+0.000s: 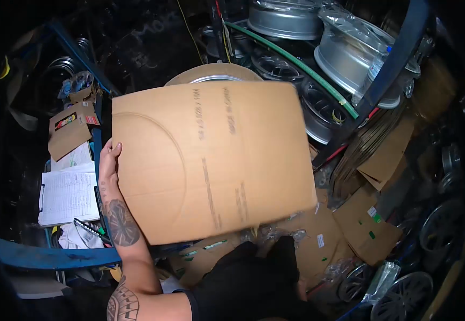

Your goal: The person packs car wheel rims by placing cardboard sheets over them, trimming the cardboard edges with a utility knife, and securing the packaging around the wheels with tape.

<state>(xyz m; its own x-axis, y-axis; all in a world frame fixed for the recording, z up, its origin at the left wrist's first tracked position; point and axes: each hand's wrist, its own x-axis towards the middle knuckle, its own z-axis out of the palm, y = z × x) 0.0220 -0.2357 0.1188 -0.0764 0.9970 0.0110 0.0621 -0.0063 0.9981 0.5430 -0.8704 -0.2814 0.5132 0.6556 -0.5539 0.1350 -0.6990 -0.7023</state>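
A large brown cardboard box fills the middle of the view, its broad face turned toward me. Dark print and a curved, rounded mark run across that face; how thick it is does not show. At its left edge, my left hand grips it, thumb on the front and fingers behind. My right hand cannot be made out; only a sliver of skin shows low down beside my dark clothing. Just behind the box's top edge, a round cardboard piece and a silver rim show partly.
Silver wheels sit on a rack at upper right, by a green bar and a slanted blue post. A clipboard with papers lies at left. Flattened cardboard, plastic wrap and black wheels crowd the right side.
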